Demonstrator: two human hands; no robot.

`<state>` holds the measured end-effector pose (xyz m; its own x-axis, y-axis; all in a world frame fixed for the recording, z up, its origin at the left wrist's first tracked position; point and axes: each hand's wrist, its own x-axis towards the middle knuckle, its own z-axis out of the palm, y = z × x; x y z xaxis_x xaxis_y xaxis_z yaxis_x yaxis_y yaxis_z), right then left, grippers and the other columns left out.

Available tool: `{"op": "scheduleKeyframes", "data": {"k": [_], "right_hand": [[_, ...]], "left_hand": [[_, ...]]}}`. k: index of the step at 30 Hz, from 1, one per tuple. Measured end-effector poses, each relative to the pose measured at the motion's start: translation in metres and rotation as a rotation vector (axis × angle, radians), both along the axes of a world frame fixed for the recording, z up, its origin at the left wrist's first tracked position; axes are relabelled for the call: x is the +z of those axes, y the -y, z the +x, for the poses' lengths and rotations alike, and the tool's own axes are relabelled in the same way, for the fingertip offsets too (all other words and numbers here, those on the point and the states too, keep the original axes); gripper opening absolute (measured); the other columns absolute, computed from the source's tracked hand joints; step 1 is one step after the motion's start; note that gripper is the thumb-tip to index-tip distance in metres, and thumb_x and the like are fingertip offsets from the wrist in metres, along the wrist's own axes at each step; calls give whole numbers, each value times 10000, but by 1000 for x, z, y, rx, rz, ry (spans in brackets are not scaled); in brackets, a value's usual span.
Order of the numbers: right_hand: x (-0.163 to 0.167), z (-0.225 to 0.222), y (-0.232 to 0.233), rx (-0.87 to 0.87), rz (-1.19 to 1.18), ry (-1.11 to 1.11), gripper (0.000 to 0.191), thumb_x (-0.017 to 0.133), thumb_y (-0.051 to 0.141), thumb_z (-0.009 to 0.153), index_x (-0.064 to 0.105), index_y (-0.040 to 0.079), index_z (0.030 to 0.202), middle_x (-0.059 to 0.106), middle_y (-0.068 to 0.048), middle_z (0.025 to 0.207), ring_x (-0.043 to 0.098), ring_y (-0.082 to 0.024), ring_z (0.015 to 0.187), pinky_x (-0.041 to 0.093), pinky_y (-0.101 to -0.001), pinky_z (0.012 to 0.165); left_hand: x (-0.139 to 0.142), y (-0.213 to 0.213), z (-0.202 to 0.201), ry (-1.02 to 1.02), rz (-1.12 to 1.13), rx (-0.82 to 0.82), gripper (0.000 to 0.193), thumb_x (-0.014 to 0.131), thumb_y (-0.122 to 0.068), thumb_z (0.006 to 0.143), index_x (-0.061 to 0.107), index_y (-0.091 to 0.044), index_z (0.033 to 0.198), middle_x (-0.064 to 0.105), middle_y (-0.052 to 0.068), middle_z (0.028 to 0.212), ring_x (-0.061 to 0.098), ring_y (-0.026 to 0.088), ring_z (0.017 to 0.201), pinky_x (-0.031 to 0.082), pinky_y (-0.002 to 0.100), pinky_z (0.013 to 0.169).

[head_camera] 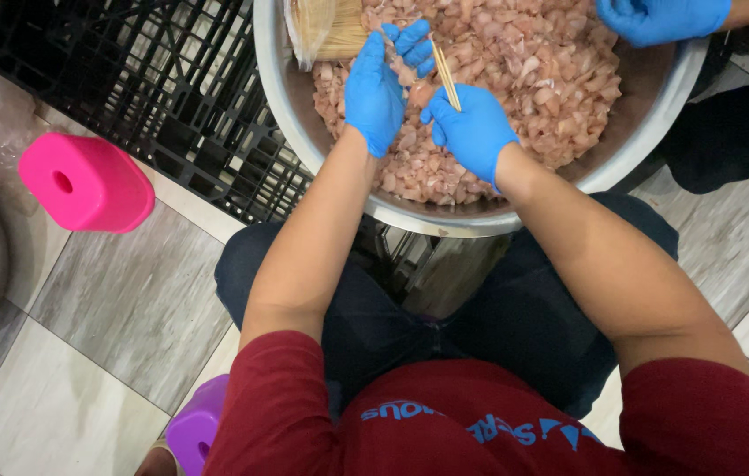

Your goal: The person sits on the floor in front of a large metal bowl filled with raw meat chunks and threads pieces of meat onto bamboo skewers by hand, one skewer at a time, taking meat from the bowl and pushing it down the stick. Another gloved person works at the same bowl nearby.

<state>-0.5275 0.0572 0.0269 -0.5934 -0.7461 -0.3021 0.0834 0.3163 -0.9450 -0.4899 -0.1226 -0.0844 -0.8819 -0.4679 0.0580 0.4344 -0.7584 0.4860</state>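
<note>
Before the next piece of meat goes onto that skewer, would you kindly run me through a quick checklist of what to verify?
1. Skewer gripped in the right hand: ok, it stands tilted above the fingers.
2. Left hand at the meat: ok, its fingers sit by the skewer over the pile; whether it pinches a piece, cannot tell.
3. Both hands gloved: ok, blue gloves.
4. Meat pieces within reach: ok, the metal bowl is well filled.
5. Spare skewers: ok, a bagged bundle lies at the bowl's far edge.
6. Co-worker's gloved hand clear of the skewer: ok, at the far rim.
</note>
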Motion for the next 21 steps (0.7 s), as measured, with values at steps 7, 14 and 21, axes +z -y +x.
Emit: {"op": "scheduleKeyframes", "data": {"k": [7,14,21], "right_hand": [[1,1,2,-23,-33,27,282,587,245,1061,665,50,873,603,-20,682,567,-99,598,445,-266,537],[-9,-4,1,-9,-106,-11,219,562,158,1044,672,35,900,621,-21,708,577,-100,611,450,-265,545],[-16,3,4,-59,-123,-113,171,579,114,1023,670,14,917,630,-28,722,595,-100,619,478,-277,561]], "left_hand": [[0,-13,-2,-21,-51,80,287,475,-332,1134,538,-73,1242,683,176,1244,653,273,1005,546,450,918],[19,-26,5,72,64,28,214,489,-325,1092,545,-120,1120,677,113,1112,642,249,916,579,433,843],[36,-34,8,169,75,86,214,472,-349,1077,528,-155,1007,496,-6,800,533,171,739,425,345,578]]}}
